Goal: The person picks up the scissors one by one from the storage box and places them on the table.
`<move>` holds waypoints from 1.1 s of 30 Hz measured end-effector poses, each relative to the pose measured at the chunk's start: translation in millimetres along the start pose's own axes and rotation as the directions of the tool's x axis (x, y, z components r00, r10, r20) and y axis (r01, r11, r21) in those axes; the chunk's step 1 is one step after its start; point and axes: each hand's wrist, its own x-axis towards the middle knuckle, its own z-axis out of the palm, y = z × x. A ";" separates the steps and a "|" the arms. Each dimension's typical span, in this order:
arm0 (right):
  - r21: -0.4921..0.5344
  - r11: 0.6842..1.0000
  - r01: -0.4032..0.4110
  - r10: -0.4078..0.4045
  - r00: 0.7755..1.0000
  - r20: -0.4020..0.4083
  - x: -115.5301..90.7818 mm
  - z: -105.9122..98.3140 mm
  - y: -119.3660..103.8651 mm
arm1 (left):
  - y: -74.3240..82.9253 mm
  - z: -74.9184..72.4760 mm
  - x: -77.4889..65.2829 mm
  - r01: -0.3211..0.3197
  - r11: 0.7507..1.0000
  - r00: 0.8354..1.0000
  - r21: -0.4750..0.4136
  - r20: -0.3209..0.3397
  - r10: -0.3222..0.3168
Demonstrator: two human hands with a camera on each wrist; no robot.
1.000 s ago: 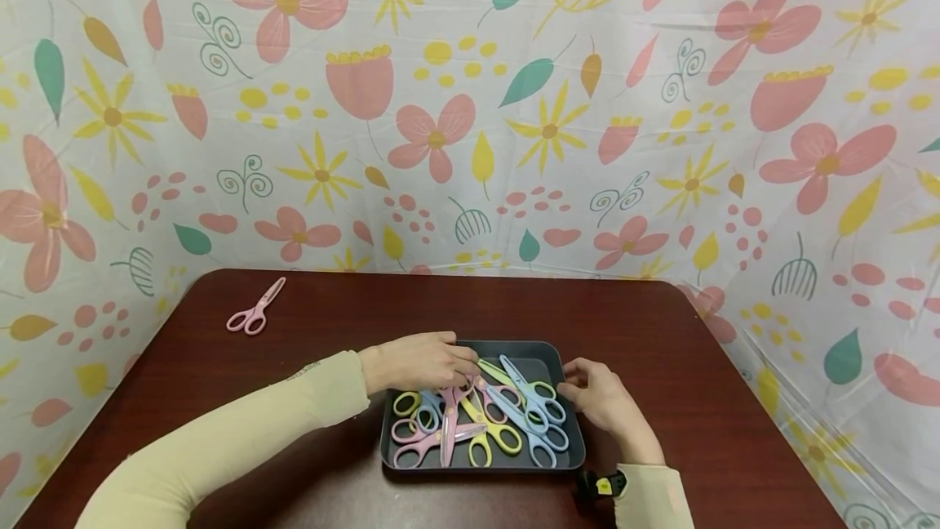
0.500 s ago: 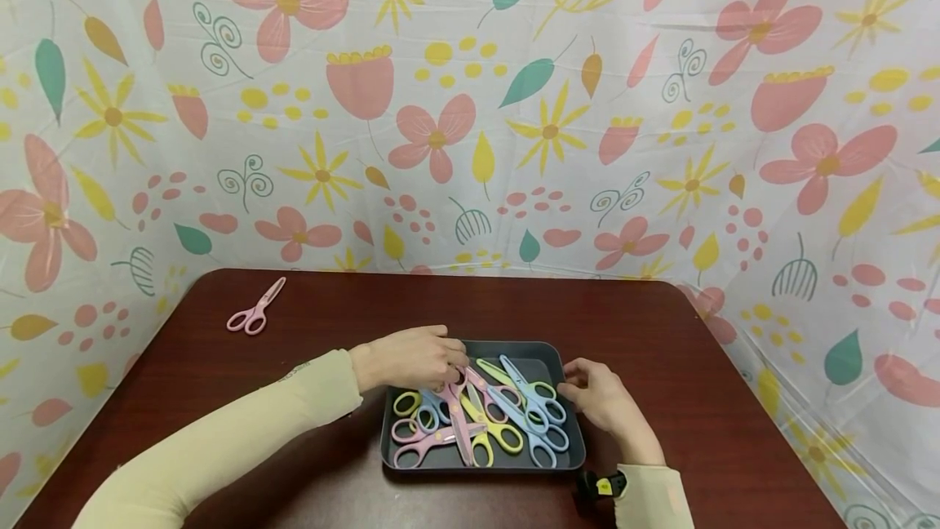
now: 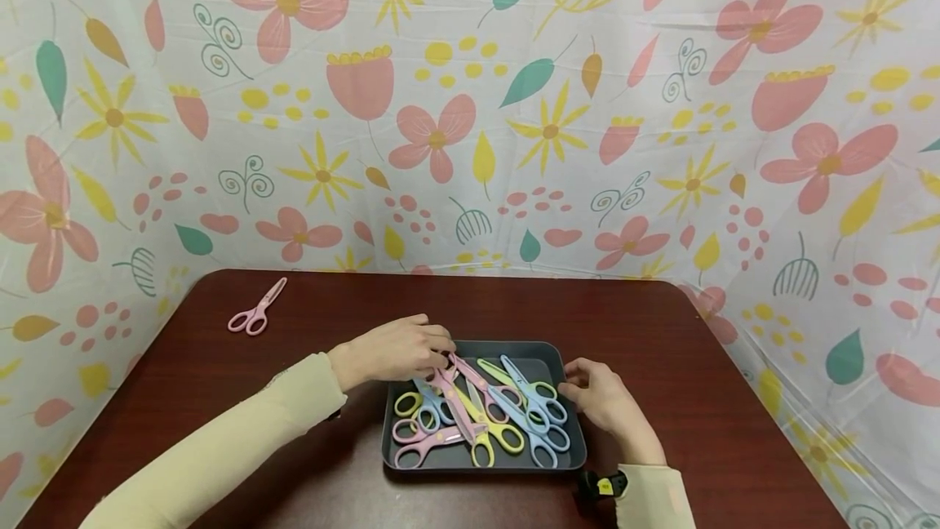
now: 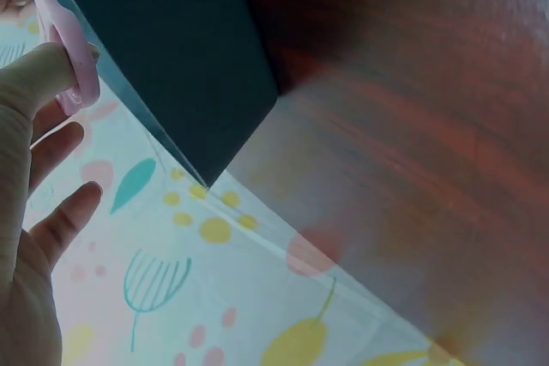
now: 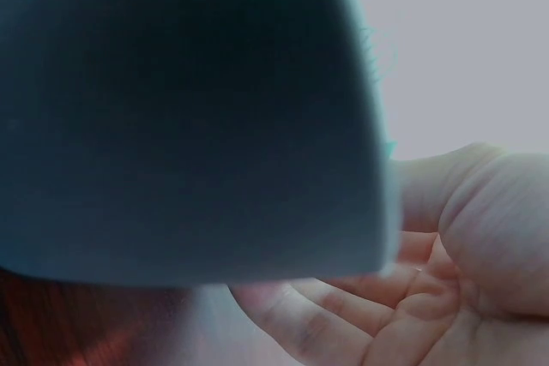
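Pink scissors (image 3: 457, 406) hang from my left hand (image 3: 400, 347) over the left part of a dark grey tray (image 3: 543, 359). In the left wrist view, the thumb passes through a pink handle loop (image 4: 84, 70). Their blades slant down toward the front, over other scissors. In the tray lie several more: pink scissors (image 3: 419, 443) at the front left, yellow scissors (image 3: 488, 423) in the middle, blue scissors (image 3: 532, 390) at the right. My right hand (image 3: 605, 398) holds the tray's right wall, thumb at the rim; the tray wall (image 5: 197, 169) hides part of that hand in the right wrist view.
A single pair of pink scissors (image 3: 255, 313) lies at the back left of the dark red-brown table (image 3: 352, 300). A flower-patterned curtain (image 3: 470, 145) hangs behind the table and along its sides. A black wrist strap (image 3: 602, 484) sits on the right wrist.
My left hand has moved left and slightly back with the pink scissors, whose blades have swung from near straight toward me to a rightward slant. The right hand and tray stay put.
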 end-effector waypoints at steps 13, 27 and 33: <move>0.013 1.000 0.006 -0.006 1.000 0.001 0.1 2.1 0.2 | 1.3 53.4 -25.5 0.273 0.953 0.954 -0.127 -0.093 -0.286; 0.018 1.000 -0.003 0.002 1.000 0.010 0.2 -0.4 2.0 | 7.3 51.6 -37.6 0.478 0.856 0.849 -0.196 -0.143 -0.508; 0.013 1.000 0.002 -0.002 1.000 0.008 0.6 -0.3 2.7 | 5.9 49.0 -42.5 0.545 0.803 0.790 -0.239 -0.173 -0.588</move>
